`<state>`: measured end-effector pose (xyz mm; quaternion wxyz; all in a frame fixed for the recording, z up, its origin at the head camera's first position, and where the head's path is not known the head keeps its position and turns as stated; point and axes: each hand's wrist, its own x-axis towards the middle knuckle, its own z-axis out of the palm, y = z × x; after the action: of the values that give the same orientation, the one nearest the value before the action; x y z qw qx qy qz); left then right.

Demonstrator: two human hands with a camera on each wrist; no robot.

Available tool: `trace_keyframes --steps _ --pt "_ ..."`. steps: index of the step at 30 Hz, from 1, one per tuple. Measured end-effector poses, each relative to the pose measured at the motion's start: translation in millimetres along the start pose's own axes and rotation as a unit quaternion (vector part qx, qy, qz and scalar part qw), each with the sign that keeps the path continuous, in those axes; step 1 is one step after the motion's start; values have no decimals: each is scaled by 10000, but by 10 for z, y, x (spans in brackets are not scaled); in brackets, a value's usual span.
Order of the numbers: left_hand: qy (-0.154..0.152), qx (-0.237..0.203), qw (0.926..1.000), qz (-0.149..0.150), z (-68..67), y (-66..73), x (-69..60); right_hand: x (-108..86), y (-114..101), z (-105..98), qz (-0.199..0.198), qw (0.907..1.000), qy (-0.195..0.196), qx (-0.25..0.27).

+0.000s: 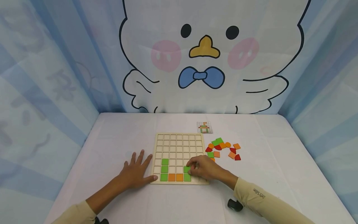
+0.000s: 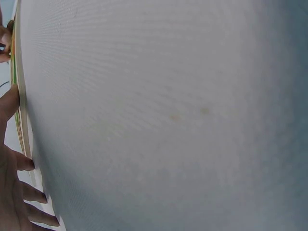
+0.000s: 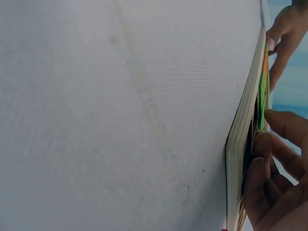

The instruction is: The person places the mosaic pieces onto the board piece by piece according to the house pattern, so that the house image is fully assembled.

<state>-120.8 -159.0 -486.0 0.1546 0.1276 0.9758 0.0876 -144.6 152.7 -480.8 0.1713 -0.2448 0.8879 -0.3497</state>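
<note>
The gridded board (image 1: 180, 149) holds four green squares (image 1: 164, 169) and two orange squares (image 1: 172, 177); the right hand's grip (image 1: 205, 168) pinches another green tile (image 1: 186, 170) (left hand (image 1: 135, 174) spread apart).

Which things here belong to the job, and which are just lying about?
Apparently used: pale wooden grid board; green square tiles and orange square tiles on it; loose red, orange and green pieces; small printed pattern card.

Apparently background: blue and white cartoon curtain; white tabletop.

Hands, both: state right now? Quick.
Left hand: open, fingers spread, thumb on the wooden grid board's near-left corner.
Right hand: closed, thumb and fingers pinching a green square tile at the board.
</note>
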Motion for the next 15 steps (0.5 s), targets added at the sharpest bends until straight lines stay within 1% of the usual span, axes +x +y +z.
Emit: trace_keyframes --steps 4,8,11,15 --pt "7 -32 10000 4 -18 4 -13 -19 2 -26 119 9999 -5 24" --pt "-11 -4 10000 -18 -16 -1 -9 -57 36 -81 81 9999 -43 96" --pt "-32 20 10000 -23 -10 -4 -5 -86 93 -146 -46 9999 -37 107" --pt "-26 14 10000 14 -19 2 -14 -129 215 -249 107 9999 123 45"
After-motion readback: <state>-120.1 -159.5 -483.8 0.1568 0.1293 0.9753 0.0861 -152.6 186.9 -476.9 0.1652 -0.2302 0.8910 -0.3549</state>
